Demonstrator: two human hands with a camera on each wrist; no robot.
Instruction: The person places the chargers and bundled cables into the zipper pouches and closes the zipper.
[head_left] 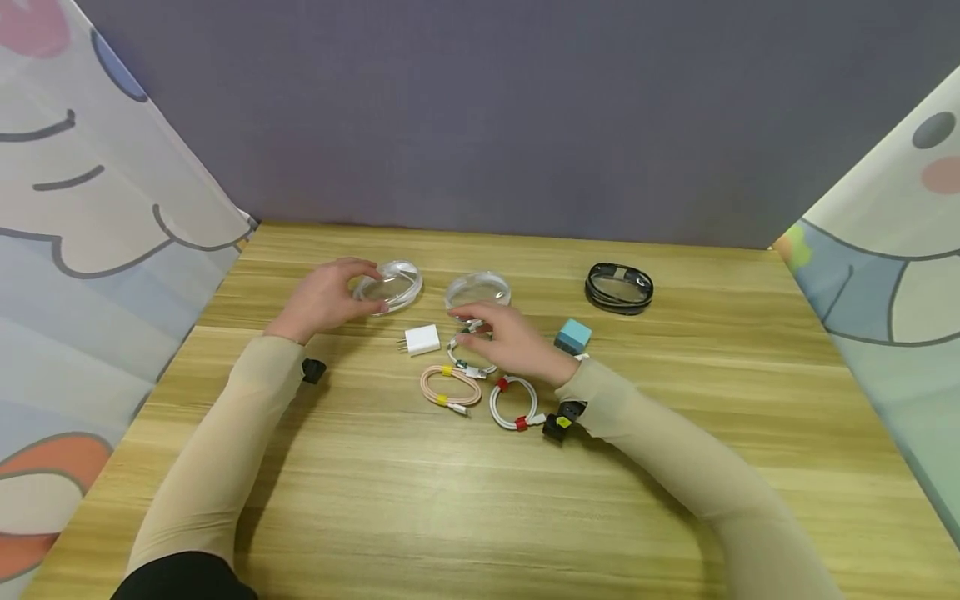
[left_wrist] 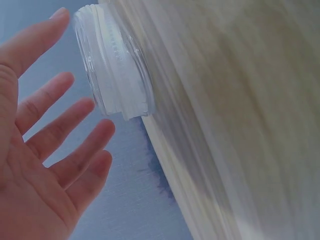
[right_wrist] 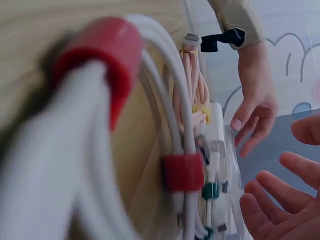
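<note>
Two hands reach over the table (head_left: 390,492): the left hand (head_left: 324,296) and the right hand (head_left: 519,343), fingers parted, neither grasping anything. The left coil (head_left: 411,292) lies between the left thumb and fingers; contact cannot be told. The middle coil (head_left: 500,287) sits just beyond the right hand, and the green-tied cable (head_left: 476,372) lies partly beneath its fingers. A soft pinch on a coil's outer rim, from opposite sides, would probably hold its loops together best; on the right, fingertips would need care not to snag the neighbouring coil or cable.

Each forearm slants inward from its own side, the left (head_left: 225,450) steeper, the right (head_left: 675,454) flatter. Both thumbs lie nearer the body than the index fingers.
</note>
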